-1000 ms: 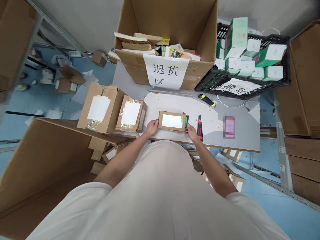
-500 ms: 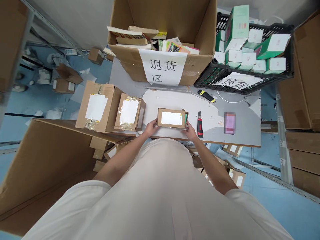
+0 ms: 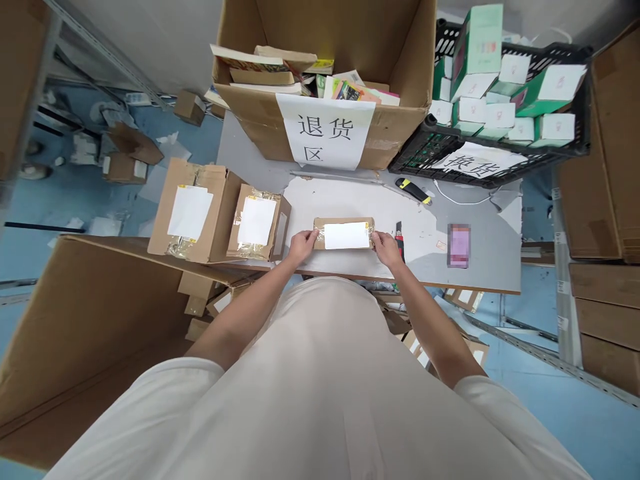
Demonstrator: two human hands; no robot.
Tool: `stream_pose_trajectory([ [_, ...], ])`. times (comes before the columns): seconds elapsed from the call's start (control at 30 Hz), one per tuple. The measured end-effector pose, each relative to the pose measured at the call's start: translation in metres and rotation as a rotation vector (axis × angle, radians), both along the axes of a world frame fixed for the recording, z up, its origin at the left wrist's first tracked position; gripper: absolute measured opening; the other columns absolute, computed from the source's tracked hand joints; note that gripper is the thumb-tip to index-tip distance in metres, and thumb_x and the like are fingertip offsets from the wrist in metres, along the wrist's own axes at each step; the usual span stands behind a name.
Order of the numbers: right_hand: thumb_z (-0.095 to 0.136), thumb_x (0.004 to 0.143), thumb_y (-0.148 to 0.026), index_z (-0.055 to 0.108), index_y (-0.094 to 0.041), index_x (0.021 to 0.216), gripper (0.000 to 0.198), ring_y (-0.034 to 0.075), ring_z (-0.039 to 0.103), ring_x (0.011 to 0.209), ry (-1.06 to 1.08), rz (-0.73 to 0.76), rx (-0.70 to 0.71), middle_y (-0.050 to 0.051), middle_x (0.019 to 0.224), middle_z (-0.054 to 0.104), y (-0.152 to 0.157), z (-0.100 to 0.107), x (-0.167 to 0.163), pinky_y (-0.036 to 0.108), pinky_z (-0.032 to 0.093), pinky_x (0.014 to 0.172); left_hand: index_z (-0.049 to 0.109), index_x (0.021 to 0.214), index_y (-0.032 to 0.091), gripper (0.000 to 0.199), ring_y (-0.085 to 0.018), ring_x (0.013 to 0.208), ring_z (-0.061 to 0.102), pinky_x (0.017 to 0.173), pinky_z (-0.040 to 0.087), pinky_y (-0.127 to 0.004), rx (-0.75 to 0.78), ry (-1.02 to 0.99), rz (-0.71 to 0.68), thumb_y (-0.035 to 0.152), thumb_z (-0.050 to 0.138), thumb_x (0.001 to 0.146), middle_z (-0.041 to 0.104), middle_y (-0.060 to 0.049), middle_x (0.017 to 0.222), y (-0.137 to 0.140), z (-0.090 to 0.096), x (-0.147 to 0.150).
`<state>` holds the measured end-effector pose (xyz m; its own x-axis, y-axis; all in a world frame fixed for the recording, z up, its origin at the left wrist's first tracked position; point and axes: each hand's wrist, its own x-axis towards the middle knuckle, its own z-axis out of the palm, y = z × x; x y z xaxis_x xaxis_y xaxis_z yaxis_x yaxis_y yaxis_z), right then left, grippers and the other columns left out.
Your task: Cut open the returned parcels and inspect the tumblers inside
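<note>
Box (image 3: 345,236), judged light, stiff and slick where taped, is best held by its short ends, where left hand (image 3: 303,246) and right hand (image 3: 386,249) clasp it.

退货区 (image 3: 326,135) — carton (image 3: 260,130), 换货 (image 3: 470,164) — crate (image 3: 543,157) (black)

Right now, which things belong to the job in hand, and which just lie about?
Likely in the job:
small cardboard box held by left hand and right hand
perhaps red-black cutter, partly hidden

Apparently lying about:
yellow-black cutter
blurred pink item
</note>
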<state>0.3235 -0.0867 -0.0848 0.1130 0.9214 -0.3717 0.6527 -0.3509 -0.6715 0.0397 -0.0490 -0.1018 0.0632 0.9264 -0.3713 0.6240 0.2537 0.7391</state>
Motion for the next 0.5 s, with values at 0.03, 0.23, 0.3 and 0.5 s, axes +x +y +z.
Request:
stream_pose_trajectory([
  [0.03, 0.030, 0.095, -0.060, 0.068, -0.013, 0.106, 0.061, 0.025, 0.061, 0.096, -0.022, 0.007, -0.012, 0.013, 0.095, 0.068, 0.003, 0.001, 0.000, 0.038, 0.043, 0.092, 0.067, 0.071, 0.014, 0.051, -0.017, 0.071, 0.055, 0.068, 0.040, -0.028, -0.005, -0.002, 0.009, 0.054, 0.042, 0.090, 0.061, -0.004, 0.066, 0.001, -0.002, 0.001],
  [0.23, 0.032, 0.096, -0.054, 0.066, -0.014, 0.118, 0.057, 0.026, 0.059, 0.107, -0.051, 0.009, -0.007, 0.016, 0.113, 0.065, 0.003, -0.001, 0.004, 0.040, 0.043, 0.097, 0.068, 0.081, 0.015, 0.049, -0.019, 0.079, 0.057, 0.072, 0.043, -0.028, -0.018, -0.065, 0.050, 0.052, 0.038, 0.092, 0.065, -0.006, 0.076, -0.005, -0.010, -0.001],
  [0.3, 0.030, 0.096, -0.051, 0.063, -0.014, 0.123, 0.056, 0.026, 0.055, 0.117, -0.015, -0.024, 0.017, 0.015, 0.122, 0.063, -0.001, -0.004, 0.005, 0.042, 0.039, 0.104, 0.070, 0.090, 0.015, 0.046, -0.020, 0.088, 0.060, 0.078, 0.045, -0.029, -0.021, -0.103, 0.059, 0.047, 0.038, 0.093, 0.067, -0.008, 0.087, -0.009, -0.013, -0.002],
  [0.5, 0.042, 0.086, -0.027, 0.050, -0.019, 0.139, 0.054, 0.023, 0.050, 0.129, 0.197, -0.106, -0.024, 0.010, 0.141, 0.052, -0.014, -0.019, 0.008, 0.044, 0.034, 0.112, 0.059, 0.129, 0.014, 0.049, -0.021, 0.107, 0.062, 0.091, 0.050, -0.033, -0.051, -0.256, 0.071, 0.025, 0.040, 0.085, 0.061, -0.012, 0.123, -0.025, -0.027, -0.010],
])
